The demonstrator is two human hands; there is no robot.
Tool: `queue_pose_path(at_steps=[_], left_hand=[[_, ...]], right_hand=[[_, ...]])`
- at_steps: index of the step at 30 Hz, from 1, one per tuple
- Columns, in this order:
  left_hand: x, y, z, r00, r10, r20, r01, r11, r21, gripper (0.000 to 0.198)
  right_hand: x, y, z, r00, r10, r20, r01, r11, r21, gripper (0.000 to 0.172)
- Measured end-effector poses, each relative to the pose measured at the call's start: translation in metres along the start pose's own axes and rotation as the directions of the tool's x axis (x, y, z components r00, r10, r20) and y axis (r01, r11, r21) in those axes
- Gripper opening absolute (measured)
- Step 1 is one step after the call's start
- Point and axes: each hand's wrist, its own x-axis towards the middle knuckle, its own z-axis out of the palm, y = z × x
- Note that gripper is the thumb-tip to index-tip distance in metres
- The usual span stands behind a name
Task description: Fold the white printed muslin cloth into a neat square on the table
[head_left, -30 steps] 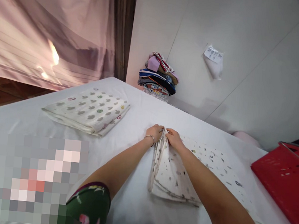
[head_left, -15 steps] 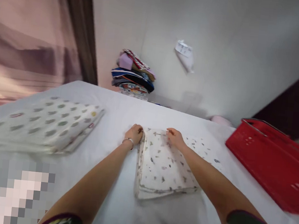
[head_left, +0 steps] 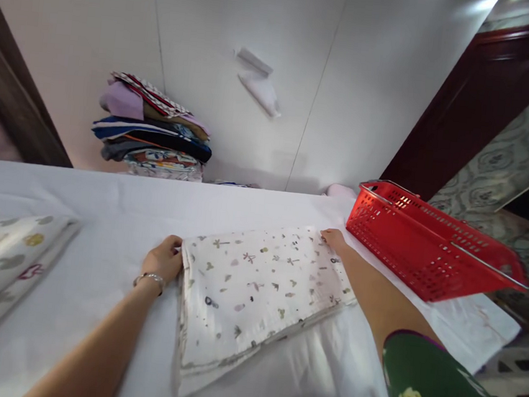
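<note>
Printed cloth folded on the white cover, a hand at each far corner.
Its near edge shows layers slightly out of line, probably best squared before pressing flat; the left hand pinches the far-left corner, the right hand touches the far-right one, its grip unclear, so light, even tension should suit; beyond are the red basket and stacked clothes.

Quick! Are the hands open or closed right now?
Left hand: closed, holding the patterned cloth by its far left corner.
Right hand: at the cloth's far right corner; can't tell if it grips.
</note>
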Motion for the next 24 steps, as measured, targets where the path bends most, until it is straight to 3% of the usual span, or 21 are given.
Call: queue_pose_path(at_steps=[6,17,24], left_hand=[[0.000,-0.003,0.001,1.000,0.005,-0.015,-0.006,0.999,-0.045,0.016],[0.000,-0.002,0.002,0.999,0.005,-0.037,-0.007,0.999,-0.035,0.014],[-0.007,-0.002,0.001,0.989,0.005,-0.149,-0.018,0.996,-0.084,0.011]], right_hand=[[0.020,-0.016,0.016,0.990,0.080,0.115,-0.076,0.996,-0.039,0.028],[0.045,-0.029,0.027,0.987,0.135,0.084,-0.123,0.983,-0.137,0.030],[0.039,-0.024,0.029,0.999,0.046,0.014,-0.041,0.959,-0.280,0.027]])
